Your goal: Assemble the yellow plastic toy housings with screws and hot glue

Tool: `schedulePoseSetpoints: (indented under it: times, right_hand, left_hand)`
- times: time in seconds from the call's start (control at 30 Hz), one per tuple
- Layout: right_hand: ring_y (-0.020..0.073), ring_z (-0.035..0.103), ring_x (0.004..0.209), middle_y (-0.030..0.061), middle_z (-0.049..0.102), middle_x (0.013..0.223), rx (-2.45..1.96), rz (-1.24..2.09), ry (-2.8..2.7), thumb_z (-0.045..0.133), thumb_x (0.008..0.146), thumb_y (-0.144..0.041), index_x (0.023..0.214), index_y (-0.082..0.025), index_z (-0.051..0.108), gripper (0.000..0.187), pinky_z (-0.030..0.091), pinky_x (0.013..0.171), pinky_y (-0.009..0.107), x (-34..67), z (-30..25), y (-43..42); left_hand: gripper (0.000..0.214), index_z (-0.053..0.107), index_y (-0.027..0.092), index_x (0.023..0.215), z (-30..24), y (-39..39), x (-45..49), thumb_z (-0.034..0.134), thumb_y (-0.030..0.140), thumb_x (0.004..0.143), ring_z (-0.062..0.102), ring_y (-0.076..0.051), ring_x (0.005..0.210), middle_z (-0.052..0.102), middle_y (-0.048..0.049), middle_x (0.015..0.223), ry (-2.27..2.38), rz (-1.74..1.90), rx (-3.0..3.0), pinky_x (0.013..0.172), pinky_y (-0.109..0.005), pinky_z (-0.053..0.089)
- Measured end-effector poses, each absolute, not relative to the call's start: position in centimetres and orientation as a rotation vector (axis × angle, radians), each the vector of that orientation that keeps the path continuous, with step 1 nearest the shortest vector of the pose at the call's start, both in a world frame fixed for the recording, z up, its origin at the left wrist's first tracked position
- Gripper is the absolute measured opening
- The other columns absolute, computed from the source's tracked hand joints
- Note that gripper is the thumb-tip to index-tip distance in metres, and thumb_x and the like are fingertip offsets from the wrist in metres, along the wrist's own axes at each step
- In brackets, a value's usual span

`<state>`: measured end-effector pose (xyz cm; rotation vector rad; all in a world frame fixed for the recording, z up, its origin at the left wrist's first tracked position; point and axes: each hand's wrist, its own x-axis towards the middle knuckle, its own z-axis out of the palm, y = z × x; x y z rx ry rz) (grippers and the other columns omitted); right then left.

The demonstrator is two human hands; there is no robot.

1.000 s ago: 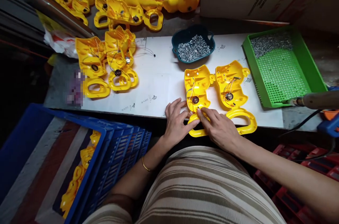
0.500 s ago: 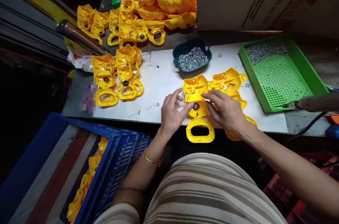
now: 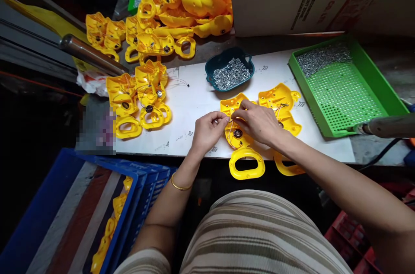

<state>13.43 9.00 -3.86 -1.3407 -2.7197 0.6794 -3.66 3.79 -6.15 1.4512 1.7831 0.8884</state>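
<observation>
Two yellow plastic shell halves lie open side up on the white sheet [image 3: 194,97]. My left hand [image 3: 207,130] is curled in a pinch at the left edge of the nearer shell half [image 3: 241,142], fingertips on thin wires there. My right hand [image 3: 257,122] lies over the upper part of the same shell, fingers pinched close to the left hand's. What the fingertips hold is too small to name. The second shell half [image 3: 280,101] sits just right of it, partly hidden by my right wrist. Both shells' loop handles hang over the table's front edge.
A dark teal dish of small screws [image 3: 229,73] stands behind the shells. A green perforated tray [image 3: 343,88] with screws sits at the right, a powered screwdriver [image 3: 385,126] beside it. More yellow shells [image 3: 139,97] lie at left and pile at the back. A blue crate [image 3: 97,205] stands lower left.
Both hands moved from the shell's handle up to its upper left edge and closed into pinches. The view shifted, so the table sits a little lower and to the left.
</observation>
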Motion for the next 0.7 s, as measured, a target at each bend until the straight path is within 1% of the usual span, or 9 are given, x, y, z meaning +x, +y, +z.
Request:
schedulePoseSetpoints:
  times: [0.07,0.13,0.23,0.3,0.37,0.47,0.57,0.63,0.7]
  right_hand:
    - [0.0183,0.059,0.077,0.0082,0.060,0.111,-1.338,0.682,-2.717,0.038,0.096,-0.033,0.107,-0.024,0.067,0.032,0.021,0.051,0.028,13.5,-3.8,9.2]
    - [0.0176,0.058,0.074,0.0080,0.060,0.113,-1.319,0.660,-2.732,0.041,0.095,-0.032,0.107,-0.023,0.066,0.030,0.021,0.051,0.028,13.7,-3.7,9.4]
    - [0.0174,0.057,0.073,0.0069,0.060,0.111,-1.281,0.628,-2.756,0.043,0.094,-0.029,0.106,-0.023,0.066,0.027,0.020,0.051,0.028,13.7,-3.6,9.7]
    - [0.0180,0.058,0.074,0.0064,0.062,0.106,-1.262,0.635,-2.758,0.044,0.094,-0.028,0.104,-0.022,0.067,0.026,0.020,0.052,0.028,13.7,-3.6,9.9]
    - [0.0184,0.058,0.077,0.0056,0.065,0.102,-1.271,0.658,-2.706,0.044,0.094,-0.027,0.104,-0.022,0.066,0.025,0.021,0.053,0.028,13.7,-3.6,9.8]
    - [0.0188,0.059,0.080,0.0056,0.066,0.102,-1.377,0.647,-2.559,0.045,0.094,-0.030,0.106,-0.020,0.065,0.025,0.022,0.055,0.028,14.0,-3.4,9.5]
    - [0.0190,0.059,0.077,0.0073,0.065,0.101,-1.479,0.639,-2.572,0.048,0.093,-0.033,0.098,-0.019,0.070,0.027,0.021,0.053,0.029,14.4,-3.1,9.1]
    - [0.0193,0.059,0.078,0.0072,0.064,0.097,-1.456,0.702,-2.622,0.051,0.090,-0.033,0.094,-0.021,0.073,0.025,0.020,0.054,0.029,14.5,-2.9,9.0]
    - [0.0194,0.058,0.080,0.0064,0.064,0.096,-1.424,0.777,-2.595,0.053,0.089,-0.032,0.095,-0.023,0.074,0.024,0.022,0.055,0.029,14.5,-3.0,9.0]
  left_hand:
    - [0.022,0.072,0.016,0.082,-5.8,3.9,-3.6,0.063,0.036,0.081,0.050,-0.009,0.055,0.064,0.0007,0.068,1.789,0.859,1.497,0.056,-0.021,0.040]
    - [0.021,0.072,0.016,0.082,-5.2,4.1,-3.4,0.066,0.036,0.078,0.052,-0.010,0.057,0.064,0.0008,0.066,1.810,0.798,1.618,0.057,-0.021,0.040]
    - [0.012,0.072,0.017,0.075,-4.3,4.5,-3.3,0.067,0.028,0.076,0.056,-0.012,0.061,0.067,-0.0002,0.067,1.830,0.680,1.761,0.060,-0.022,0.041]
    - [0.013,0.072,0.018,0.072,-4.0,4.9,-3.4,0.064,0.026,0.077,0.058,-0.012,0.062,0.070,-0.0006,0.069,1.818,0.611,1.760,0.060,-0.023,0.041]
    - [0.015,0.073,0.018,0.073,-4.0,5.2,-3.6,0.065,0.029,0.078,0.060,-0.013,0.064,0.072,-0.0013,0.071,1.774,0.592,1.678,0.060,-0.023,0.042]
    - [0.026,0.074,0.015,0.075,-4.5,5.4,-3.7,0.071,0.041,0.075,0.060,-0.013,0.065,0.072,-0.0036,0.074,1.629,0.716,1.388,0.058,-0.022,0.042]
    - [0.037,0.073,0.013,0.074,-4.9,5.4,-3.6,0.079,0.049,0.066,0.053,-0.008,0.056,0.069,-0.0026,0.070,1.492,0.866,1.091,0.051,-0.019,0.039]
    - [0.040,0.073,0.013,0.072,-5.1,5.3,-3.4,0.082,0.051,0.061,0.043,-0.005,0.047,0.063,0.0002,0.062,1.484,0.895,0.993,0.043,-0.018,0.031]
    - [0.042,0.072,0.014,0.073,-5.1,5.1,-3.3,0.082,0.052,0.060,0.035,-0.003,0.043,0.056,0.0026,0.057,1.499,0.882,0.965,0.039,-0.017,0.023]
